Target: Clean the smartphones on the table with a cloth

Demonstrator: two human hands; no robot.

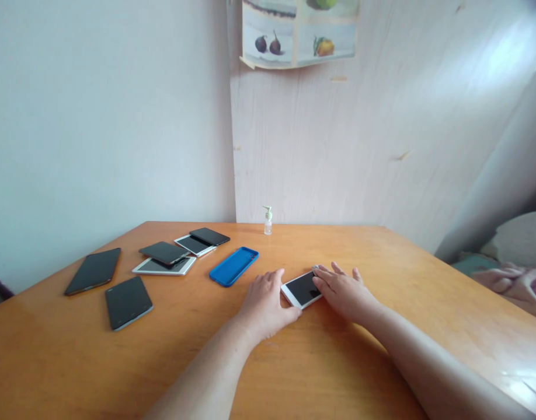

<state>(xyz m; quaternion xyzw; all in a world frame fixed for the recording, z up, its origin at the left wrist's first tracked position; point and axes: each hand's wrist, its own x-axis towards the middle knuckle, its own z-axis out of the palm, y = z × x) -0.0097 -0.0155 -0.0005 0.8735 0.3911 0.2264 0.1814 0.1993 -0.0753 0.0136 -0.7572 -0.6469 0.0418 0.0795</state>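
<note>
A white smartphone (300,290) with a dark screen lies face up on the wooden table, angled between my two hands. My left hand (265,306) rests at its left end, thumb and fingers spread around the near corner; the thumb tip seems to touch the edge. Across the phone's right end lie the stretched fingers of my right hand (342,291), covering that end and part of the screen. A blue phone case (234,266), hollow side up, sits just beyond my left hand.
Several more devices lie at the left: a dark phone (128,303), a black tablet-like one (94,270), a dark one (164,252) overlapping a white one (141,267), and a black one (211,236) overlapping another white one (193,244). A small pump bottle (268,221) stands near the back edge.
</note>
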